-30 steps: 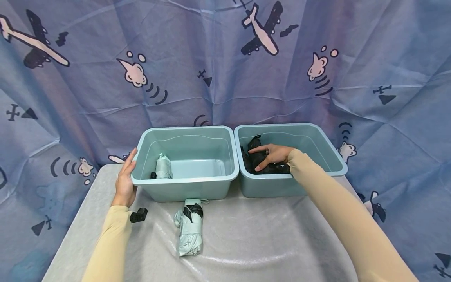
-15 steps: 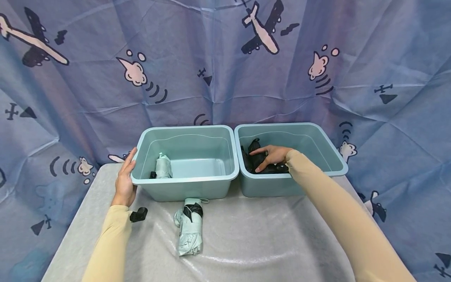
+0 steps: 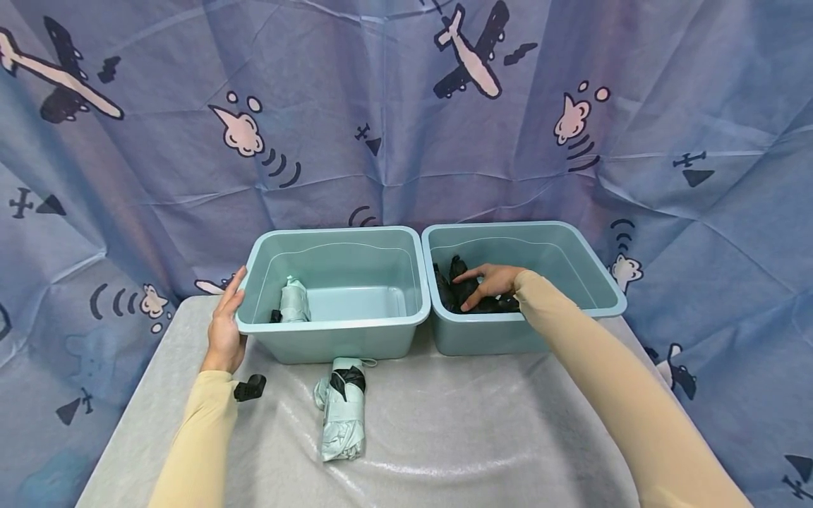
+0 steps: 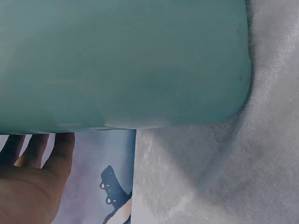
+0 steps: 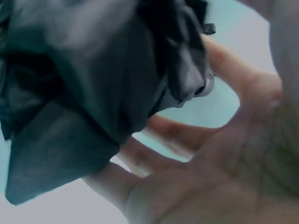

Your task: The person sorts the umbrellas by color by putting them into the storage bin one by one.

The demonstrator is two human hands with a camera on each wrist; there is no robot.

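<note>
In the head view my right hand (image 3: 492, 283) reaches into the right light-green bin (image 3: 540, 337). Its thumb and fingers grip a black folded umbrella (image 3: 466, 288), whose loose dark fabric fills much of the right wrist view. Other black bundles (image 3: 442, 288) lie about it, partly hidden by the hand and the front wall. My left hand (image 3: 225, 328) rests against the left side of the left light-green bin (image 3: 343, 342), fingers fairly straight. Inside that bin a pale green folded umbrella (image 3: 295, 300) leans at the left end.
Another pale green folded umbrella (image 3: 344, 416), with a black patch near its top, lies on the grey-covered table (image 3: 457, 437) before the left bin. A small black piece (image 3: 250, 388) sits beside the left wrist. A patterned blue curtain (image 3: 406, 127) hangs close behind the bins.
The top end of the black umbrella has sunk lower in the right bin, with the right hand shifting only slightly. The left hand and both bins have stayed where they were.
</note>
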